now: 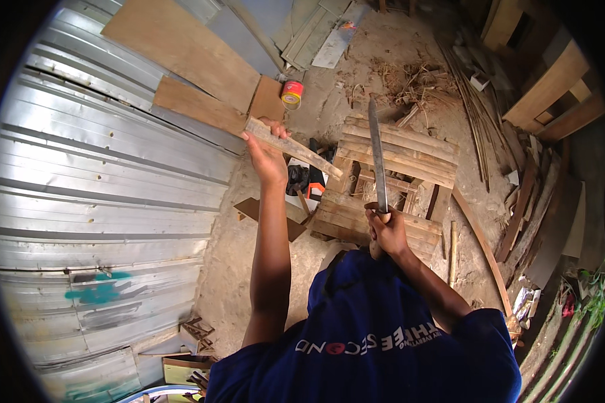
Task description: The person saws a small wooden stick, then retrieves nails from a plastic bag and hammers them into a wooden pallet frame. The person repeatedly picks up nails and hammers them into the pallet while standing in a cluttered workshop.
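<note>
My left hand (269,160) is closed round a short wooden slat (306,153). The slat slants down to the right, its lower end by the left edge of a slatted wooden pallet (400,156). My right hand (388,234) grips a machete (377,151) by its handle. The long blade points up and away from me, over the pallet's middle, apart from the slat. Just left of the pallet, partly hidden, lie a black plastic bag (298,178) and an orange, black and white box (315,191).
A corrugated metal wall (114,174) runs along the left, with plywood sheets (181,47) leaning at its far end. A red and yellow can (292,94) stands near them. Wood shavings (410,80) lie beyond the pallet. Long strips (474,114) and stacked planks (534,201) line the right.
</note>
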The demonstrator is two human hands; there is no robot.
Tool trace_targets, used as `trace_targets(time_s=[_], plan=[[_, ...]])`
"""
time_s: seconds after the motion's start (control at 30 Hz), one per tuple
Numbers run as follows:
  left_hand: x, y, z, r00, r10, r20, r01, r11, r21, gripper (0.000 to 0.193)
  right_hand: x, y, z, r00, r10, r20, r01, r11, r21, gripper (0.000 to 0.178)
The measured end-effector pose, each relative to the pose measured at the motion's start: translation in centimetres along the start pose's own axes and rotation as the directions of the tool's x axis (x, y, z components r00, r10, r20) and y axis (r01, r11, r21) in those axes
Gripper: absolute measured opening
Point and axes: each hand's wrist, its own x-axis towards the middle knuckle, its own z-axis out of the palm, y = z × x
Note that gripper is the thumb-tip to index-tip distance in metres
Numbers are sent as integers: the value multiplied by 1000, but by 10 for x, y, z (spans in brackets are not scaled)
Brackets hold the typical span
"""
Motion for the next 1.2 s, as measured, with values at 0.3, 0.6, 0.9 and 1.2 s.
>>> trace_targets(time_s=[0.3, 0.6, 0.9, 1.2], plan=[[-28, 15, -10, 996, 89, -18, -86, 991, 100, 45, -4, 1, 0, 999, 31, -12, -32, 990, -135, 37], [-97, 81, 21, 963, 79, -257, 75, 838, 540, 30, -14, -54, 39, 956, 32, 291, 160, 776, -610, 40], [-145, 91, 39, 931, 35, -363, 190, 801, 567, 29, -30, -51, 71, 922, 15, 387, 251, 738, -627, 41], [-165, 91, 33, 842, -48, -537, 212, 945, 248, 22, -28, -64, 80, 880, 59, 472, 270, 754, -599, 37]])
